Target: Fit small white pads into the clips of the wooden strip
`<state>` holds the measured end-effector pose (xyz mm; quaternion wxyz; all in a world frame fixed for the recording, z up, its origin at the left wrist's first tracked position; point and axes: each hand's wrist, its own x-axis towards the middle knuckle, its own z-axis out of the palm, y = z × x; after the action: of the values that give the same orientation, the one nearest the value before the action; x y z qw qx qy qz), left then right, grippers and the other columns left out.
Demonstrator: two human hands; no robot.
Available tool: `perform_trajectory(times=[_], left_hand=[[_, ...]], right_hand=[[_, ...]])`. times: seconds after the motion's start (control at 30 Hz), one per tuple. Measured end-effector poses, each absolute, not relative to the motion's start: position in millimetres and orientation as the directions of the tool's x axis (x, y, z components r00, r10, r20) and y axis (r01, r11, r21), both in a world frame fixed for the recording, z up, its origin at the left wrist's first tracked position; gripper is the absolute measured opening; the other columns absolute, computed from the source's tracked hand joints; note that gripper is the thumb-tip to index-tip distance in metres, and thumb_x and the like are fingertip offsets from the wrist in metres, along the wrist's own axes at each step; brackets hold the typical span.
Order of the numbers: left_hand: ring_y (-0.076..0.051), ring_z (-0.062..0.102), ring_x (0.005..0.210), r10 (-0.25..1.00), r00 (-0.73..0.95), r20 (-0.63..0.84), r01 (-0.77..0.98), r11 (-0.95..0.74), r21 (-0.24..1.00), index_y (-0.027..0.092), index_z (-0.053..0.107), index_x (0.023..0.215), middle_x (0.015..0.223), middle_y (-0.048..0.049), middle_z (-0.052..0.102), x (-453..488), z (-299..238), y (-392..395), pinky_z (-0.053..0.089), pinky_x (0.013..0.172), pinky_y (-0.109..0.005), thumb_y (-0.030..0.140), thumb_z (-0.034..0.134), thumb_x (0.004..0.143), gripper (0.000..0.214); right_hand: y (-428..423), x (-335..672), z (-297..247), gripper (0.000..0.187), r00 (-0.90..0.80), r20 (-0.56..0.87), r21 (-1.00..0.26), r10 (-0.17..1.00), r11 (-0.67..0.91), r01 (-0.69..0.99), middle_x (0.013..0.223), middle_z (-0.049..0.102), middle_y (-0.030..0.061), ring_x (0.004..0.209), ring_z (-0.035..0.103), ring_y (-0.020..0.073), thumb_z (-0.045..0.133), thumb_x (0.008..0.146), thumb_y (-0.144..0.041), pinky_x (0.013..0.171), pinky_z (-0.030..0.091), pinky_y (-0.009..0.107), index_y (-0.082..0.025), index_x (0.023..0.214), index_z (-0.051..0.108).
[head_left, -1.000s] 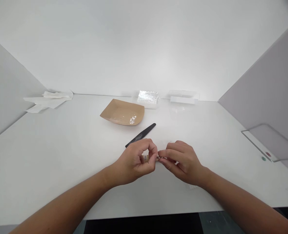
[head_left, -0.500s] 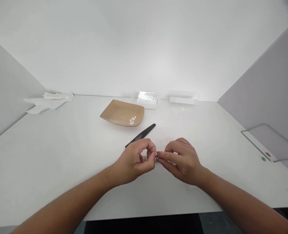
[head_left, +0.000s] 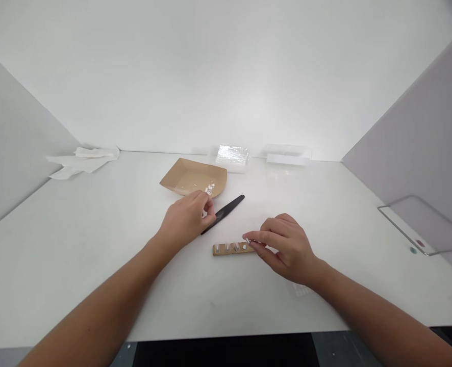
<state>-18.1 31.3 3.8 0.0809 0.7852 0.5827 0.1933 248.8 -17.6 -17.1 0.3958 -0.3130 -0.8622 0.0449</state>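
Note:
A small brown strip [head_left: 231, 248] with several white pieces on it lies on the white table [head_left: 96, 244]. My right hand [head_left: 285, 247] pinches its right end between thumb and forefinger. My left hand [head_left: 185, 219] is away from the strip, fingers curled, just in front of the brown paper tray [head_left: 190, 178] and touching the near end of the black flat tool [head_left: 226, 210]. Whether the left fingers hold anything is hidden. Small white bits [head_left: 209, 188] lie in the tray's right corner.
Crumpled white tissues [head_left: 82, 160] lie at the far left. A clear wrapped pack [head_left: 231, 155] and a clear box [head_left: 287, 154] stand at the back wall. A clear plastic sheet [head_left: 421, 224] leans at the right partition. Grey partitions close in both sides.
My left hand let go of the strip and moved forward and left toward the paper tray. The strip is now uncovered, held only by my right hand.

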Motion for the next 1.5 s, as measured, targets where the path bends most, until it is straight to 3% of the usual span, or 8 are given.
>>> perform_trajectory(times=[0.23,0.53,0.63,0.7,0.83,1.0,1.23,1.5], left_hand=[[-0.017,0.057,0.063,0.946,0.228,0.23,0.959,-0.259,0.115,0.022,0.062,0.08,0.09,-0.002,0.071,-32,6,34,0.026,0.05,-0.028,0.016,0.052,0.09,0.015],[-0.021,0.07,0.082,0.94,0.128,0.316,0.978,-0.172,0.116,0.023,0.075,0.09,0.103,-0.0015,0.079,-36,7,32,0.031,0.051,-0.028,0.006,0.044,0.092,0.035],[-0.018,0.066,0.071,0.911,0.112,0.397,0.965,-0.195,0.176,0.022,0.073,0.092,0.1,-0.0016,0.077,-30,9,29,0.032,0.049,-0.028,0.011,0.049,0.093,0.026],[-0.015,0.065,0.071,0.874,0.17,0.455,0.894,-0.331,0.302,0.021,0.071,0.097,0.097,-0.0017,0.075,-23,9,26,0.04,0.052,-0.027,0.016,0.055,0.094,0.018],[-0.017,0.067,0.09,0.715,0.392,0.579,0.481,-0.696,0.533,0.021,0.072,0.108,0.1,-0.0051,0.074,-7,7,15,0.056,0.068,-0.027,0.02,0.063,0.097,0.014],[-0.021,0.063,0.1,0.596,0.535,0.599,0.165,-0.769,0.618,0.023,0.067,0.13,0.105,-0.0089,0.072,5,1,3,0.06,0.064,-0.027,0.019,0.073,0.092,0.038],[-0.019,0.061,0.094,0.552,0.599,0.58,0.102,-0.771,0.629,0.025,0.071,0.127,0.099,-0.0079,0.068,8,3,-1,0.06,0.068,-0.027,0.016,0.077,0.091,0.038],[-0.017,0.06,0.091,0.531,0.611,0.588,0.075,-0.778,0.624,0.022,0.076,0.114,0.094,-0.0064,0.069,9,3,-2,0.057,0.082,-0.031,0.014,0.078,0.091,0.025]], right_hand=[[-16,249,-16,0.013,-0.488,0.654,-0.327,0.578,0.798,0.506,0.075,0.066,-0.0021,0.067,0.061,0.011,0.068,0.1,-0.019,0.072,0.04,0.032,-0.023,0.111,0.074],[-13,250,-19,0.011,-0.491,0.63,-0.346,0.601,0.784,0.516,0.075,0.067,-0.0022,0.065,0.06,0.0105,0.067,0.101,-0.02,0.072,0.04,0.032,-0.023,0.109,0.074],[-13,251,-19,0.011,-0.488,0.629,-0.361,0.605,0.783,0.507,0.075,0.067,-0.0021,0.065,0.06,0.0109,0.067,0.101,-0.019,0.072,0.04,0.032,-0.022,0.109,0.074],[-13,250,-19,0.013,-0.475,0.626,-0.396,0.619,0.777,0.489,0.076,0.067,-0.0016,0.066,0.06,0.0118,0.066,0.102,-0.019,0.072,0.041,0.032,-0.023,0.111,0.074],[-15,250,-16,0.02,-0.478,0.541,-0.546,0.692,0.721,0.426,0.081,0.068,-0.0002,0.073,0.061,0.0143,0.057,0.107,-0.02,0.077,0.044,0.033,-0.024,0.118,0.072],[-17,249,-14,0.02,-0.546,0.445,-0.659,0.71,0.672,0.336,0.083,0.069,-0.0002,0.081,0.062,0.0156,0.049,0.11,-0.023,0.083,0.047,0.031,-0.025,0.111,0.069],[-21,250,-18,0.031,-0.652,0.351,-0.75,0.672,0.619,0.234,0.078,0.067,-0.0009,0.078,0.061,0.0148,0.037,0.114,-0.029,0.087,0.049,0.032,-0.023,0.105,0.066],[-20,251,-15,0.04,-0.713,0.358,-0.73,0.604,0.656,0.189,0.075,0.066,-0.0003,0.077,0.06,0.0145,0.034,0.115,-0.034,0.088,0.051,0.031,-0.021,0.087,0.058]])
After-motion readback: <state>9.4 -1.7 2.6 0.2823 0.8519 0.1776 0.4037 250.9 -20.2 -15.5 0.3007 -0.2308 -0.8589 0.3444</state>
